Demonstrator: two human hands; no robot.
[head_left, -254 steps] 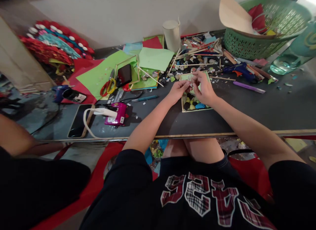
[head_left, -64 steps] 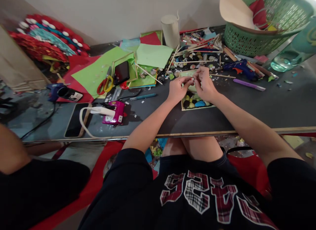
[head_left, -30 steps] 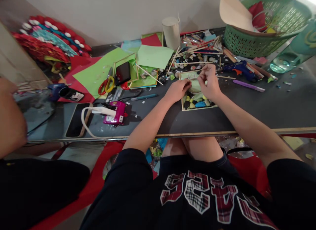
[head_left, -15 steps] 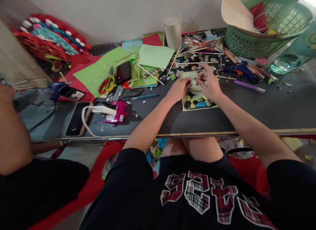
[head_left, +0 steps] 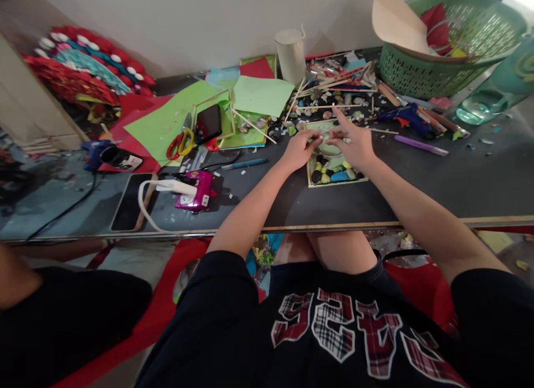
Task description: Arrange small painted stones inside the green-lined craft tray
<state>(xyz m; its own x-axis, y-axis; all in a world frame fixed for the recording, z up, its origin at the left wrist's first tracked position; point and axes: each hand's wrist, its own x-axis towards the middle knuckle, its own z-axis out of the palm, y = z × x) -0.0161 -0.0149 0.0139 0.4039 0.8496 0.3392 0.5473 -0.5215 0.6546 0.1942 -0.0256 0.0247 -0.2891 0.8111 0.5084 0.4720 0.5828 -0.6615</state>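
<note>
A shallow, light-framed tray (head_left: 309, 177) lies on the dark table, with painted pebbles (head_left: 334, 174) in yellow, blue and black along its near side. Over its far left part, my left hand (head_left: 302, 149) is closed in a pinch; what the fingertips hold is too small to make out. Close beside it, my right hand (head_left: 351, 143) pinches thumb against fingers, its index finger stretched out toward the back. Whatever sits in that pinch cannot be made out either. Beneath the hands shows a pale round outline on the tray's floor.
Loose pebbles and wooden sticks (head_left: 329, 106) lie behind the tray. A blue glue gun (head_left: 406, 119) and purple strip (head_left: 421, 145) are at right, near a green basket (head_left: 417, 76). Scissors (head_left: 181, 140), a pink power adapter (head_left: 195, 190) and a phone (head_left: 132, 202) lie left. Another person sits there.
My right index finger has straightened and points away, and the right fingers have closed toward the thumb. My left hand has barely moved. The other person's arm at far left has drawn back off the table.
</note>
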